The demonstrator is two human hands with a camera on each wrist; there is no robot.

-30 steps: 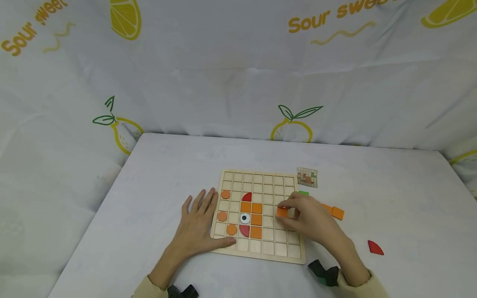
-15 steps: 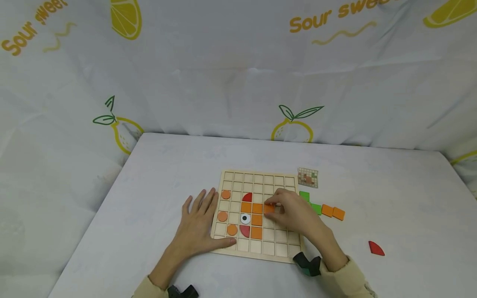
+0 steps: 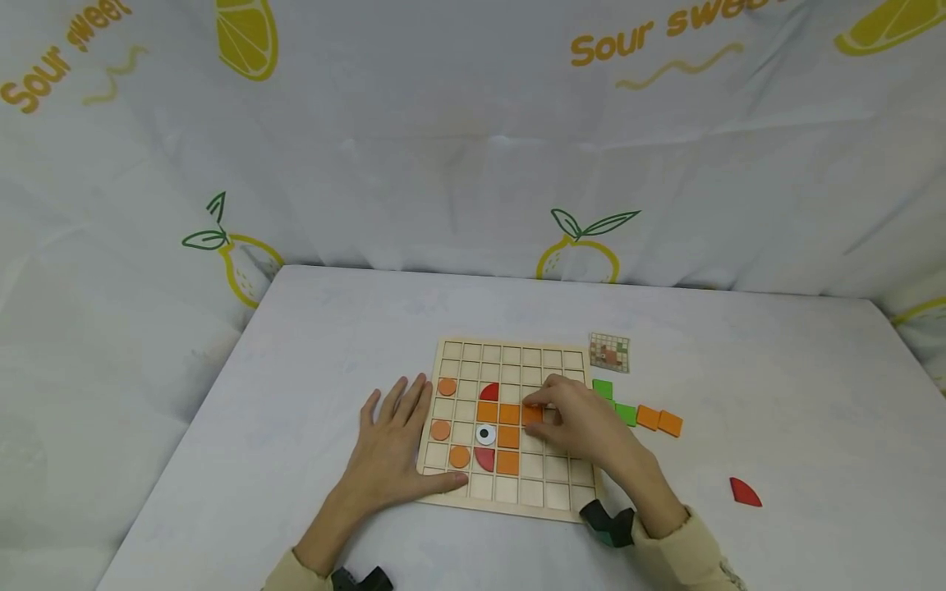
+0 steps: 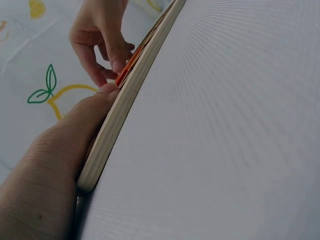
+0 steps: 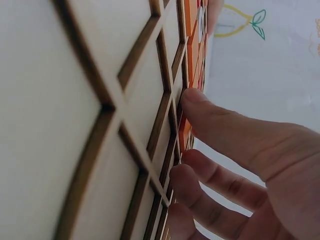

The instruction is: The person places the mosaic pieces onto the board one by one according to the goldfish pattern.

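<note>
A wooden grid board (image 3: pixel 531 492) lies on the white table. My left hand (image 3: pixel 393 451) rests along its left edge, fingers straight and spread, with the thumb over the front left corner. Thumb and fingertips of my right hand (image 3: pixel 584 423) pinch an orange square tile (image 3: pixel 532 414) at a cell right of the other orange squares (image 3: pixel 508 437). In the right wrist view this tile (image 5: pixel 185 131) is low at the cell, partly covered by the thumb; whether it is fully seated I cannot tell. Around the squares sit an eye disc (image 3: pixel 484 434), red quarter-circles (image 3: pixel 484 459) and orange discs (image 3: pixel 459 457).
Right of the board lie two green squares (image 3: pixel 626 414), two orange squares (image 3: pixel 648 417) and a red quarter-circle (image 3: pixel 745 492). A small pattern card (image 3: pixel 609 352) touches or nearly touches the board's upper right edge. A lemon-printed cloth (image 3: pixel 443 164) hangs behind the table.
My right hand has carried the orange square tile left to the cell beside the other orange squares and has stayed there over the last half second. The left hand has not moved.
</note>
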